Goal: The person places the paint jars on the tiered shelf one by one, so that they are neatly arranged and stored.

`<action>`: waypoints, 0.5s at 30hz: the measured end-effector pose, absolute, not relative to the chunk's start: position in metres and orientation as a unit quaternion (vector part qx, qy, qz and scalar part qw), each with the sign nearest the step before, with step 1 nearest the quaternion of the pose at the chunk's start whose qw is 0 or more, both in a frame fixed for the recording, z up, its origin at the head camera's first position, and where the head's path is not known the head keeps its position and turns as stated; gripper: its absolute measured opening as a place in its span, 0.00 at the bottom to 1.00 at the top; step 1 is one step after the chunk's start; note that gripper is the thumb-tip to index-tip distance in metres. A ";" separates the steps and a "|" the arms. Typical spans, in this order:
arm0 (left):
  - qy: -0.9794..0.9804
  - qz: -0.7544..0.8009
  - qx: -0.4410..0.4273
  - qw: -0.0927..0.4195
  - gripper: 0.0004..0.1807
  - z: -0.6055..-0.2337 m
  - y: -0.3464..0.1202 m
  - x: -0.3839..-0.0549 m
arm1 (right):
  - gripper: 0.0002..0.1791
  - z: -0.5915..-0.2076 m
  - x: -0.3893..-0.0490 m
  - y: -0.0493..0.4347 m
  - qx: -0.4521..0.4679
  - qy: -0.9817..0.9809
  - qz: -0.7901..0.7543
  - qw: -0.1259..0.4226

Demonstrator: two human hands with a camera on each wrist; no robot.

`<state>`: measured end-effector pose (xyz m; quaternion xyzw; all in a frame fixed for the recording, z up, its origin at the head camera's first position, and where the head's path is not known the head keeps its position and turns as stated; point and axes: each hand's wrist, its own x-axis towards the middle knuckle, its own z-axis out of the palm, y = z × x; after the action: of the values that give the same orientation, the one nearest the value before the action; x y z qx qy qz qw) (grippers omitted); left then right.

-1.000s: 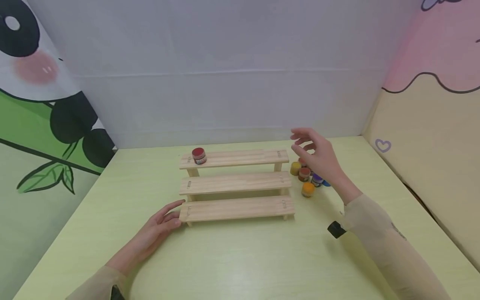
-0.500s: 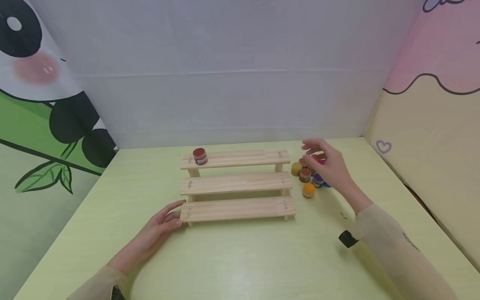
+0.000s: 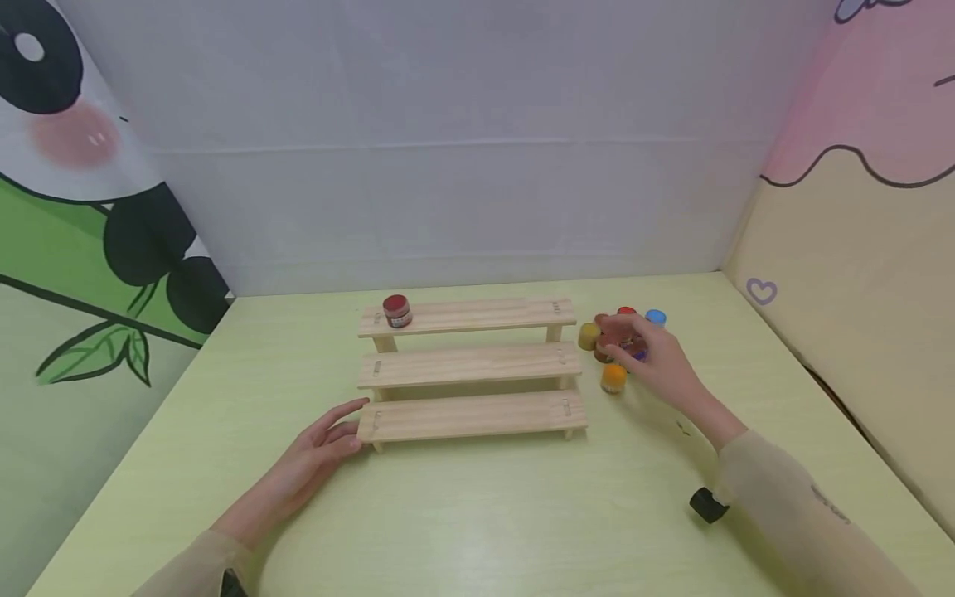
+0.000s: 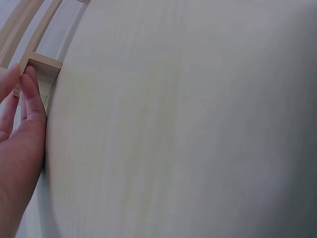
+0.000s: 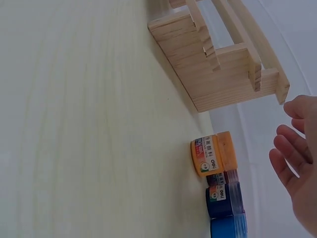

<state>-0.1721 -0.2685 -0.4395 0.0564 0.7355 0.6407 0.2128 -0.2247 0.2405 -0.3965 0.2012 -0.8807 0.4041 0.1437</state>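
Note:
A three-tier wooden rack point(image 3: 470, 365) stands on the table. My left hand point(image 3: 309, 460) holds the left end of its lowest board, with thumb and fingers on either side of the board end point(image 4: 24, 69) in the left wrist view. One small paint jar with a dark red lid point(image 3: 397, 311) sits upright at the left of the top board. My right hand point(image 3: 660, 361) hovers over a cluster of paint jars right of the rack, fingers bent loosely, nothing visible between them. An orange jar point(image 3: 613, 378) stands nearest me, a yellow jar point(image 3: 588, 336) at the left; others are partly hidden.
A blue-lidded jar point(image 3: 656, 318) and a red-lidded jar point(image 3: 627, 311) stand at the back of the cluster. Behind the table rises a pale wall point(image 3: 462, 199). Printed panels flank the table on both sides.
My right hand has moved right, then down from above the rack's right end onto the jar cluster. The blue lid at the back has come into sight. My left hand stays put.

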 end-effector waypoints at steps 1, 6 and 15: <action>0.736 0.639 0.058 0.213 0.36 -0.439 -0.270 -0.171 | 0.20 -0.398 -0.222 0.240 0.198 -0.883 0.401 0.141; 0.738 0.636 0.066 0.216 0.36 -0.440 -0.276 -0.168 | 0.19 -0.405 -0.208 0.238 0.191 -0.892 0.388 0.130; 0.732 0.637 0.080 0.226 0.35 -0.441 -0.288 -0.162 | 0.22 -0.416 -0.187 0.231 0.197 -0.899 0.378 0.103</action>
<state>-0.1621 -0.2875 -0.4407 0.0803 0.7322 0.6374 0.2260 -0.1871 0.2308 -0.4156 0.1966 -0.8990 0.3775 0.1031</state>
